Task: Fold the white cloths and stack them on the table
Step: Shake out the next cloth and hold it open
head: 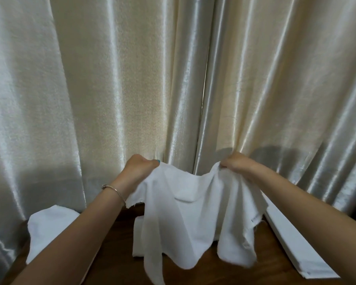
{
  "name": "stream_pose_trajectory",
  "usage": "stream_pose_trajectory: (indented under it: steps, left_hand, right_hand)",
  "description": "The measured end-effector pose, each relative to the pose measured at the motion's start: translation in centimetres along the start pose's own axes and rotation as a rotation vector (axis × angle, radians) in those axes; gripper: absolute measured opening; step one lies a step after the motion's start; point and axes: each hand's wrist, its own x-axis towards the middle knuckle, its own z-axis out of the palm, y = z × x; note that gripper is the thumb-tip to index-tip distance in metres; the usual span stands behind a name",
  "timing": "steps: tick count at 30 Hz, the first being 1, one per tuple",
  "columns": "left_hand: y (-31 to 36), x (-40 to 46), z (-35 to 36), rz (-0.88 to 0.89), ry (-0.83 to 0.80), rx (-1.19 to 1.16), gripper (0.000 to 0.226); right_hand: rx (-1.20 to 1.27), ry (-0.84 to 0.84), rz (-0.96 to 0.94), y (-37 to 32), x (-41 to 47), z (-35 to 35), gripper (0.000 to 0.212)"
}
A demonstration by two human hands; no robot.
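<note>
A white cloth (185,219) hangs in the air above the dark wooden table (111,254), sagging in the middle with its lower edges dangling loose. My left hand (139,168) pinches its upper left corner. My right hand (237,163) pinches its upper right corner. Behind the hanging cloth, a folded white cloth (139,237) lies on the table, mostly hidden. Another white cloth (47,229) lies loose at the table's left end, partly under my left forearm.
A cream satin curtain (152,79) hangs close behind the table and fills the background. A long flat white panel (296,243) lies along the table's right side under my right forearm. A thin bracelet circles my left wrist.
</note>
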Motion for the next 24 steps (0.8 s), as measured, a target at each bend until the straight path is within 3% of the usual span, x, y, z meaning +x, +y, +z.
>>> stream_pose_trajectory:
  steps: [3,5,8,12,17,20,24]
  left_hand:
    - [0.1,-0.5,0.1,-0.029,-0.051,-0.01,0.024]
    - [0.3,-0.8,0.4,-0.03,-0.073,-0.037,0.02]
    - [0.5,-1.5,0.8,-0.051,-0.08,-0.133,0.021]
    - [0.9,-2.8,2.3,-0.037,-0.15,-0.4,0.026]
    - [1.7,-3.8,3.6,0.097,-0.284,-0.418,0.02]
    - [1.8,-3.5,3.6,0.128,-0.305,-0.399,0.021]
    - [1.6,-3.2,3.0,0.072,-0.47,-0.608,0.057]
  right_hand:
    - [-0.085,-0.19,0.042,-0.1,-0.9,0.4,0.024]
    - [-0.017,-0.209,0.094,-0.4,-1.0,0.9,0.021]
    - [0.254,-0.25,0.253,-1.3,-1.9,1.0,0.026]
    - [0.637,-0.331,0.298,-3.3,-3.2,1.9,0.023]
    - [0.792,-0.215,0.141,-5.6,-3.9,3.8,0.011]
    - [1.036,-0.317,0.079,-6.3,-4.9,3.4,0.016]
    - [1.167,-0.456,-0.017,-6.5,-5.6,2.6,0.026]
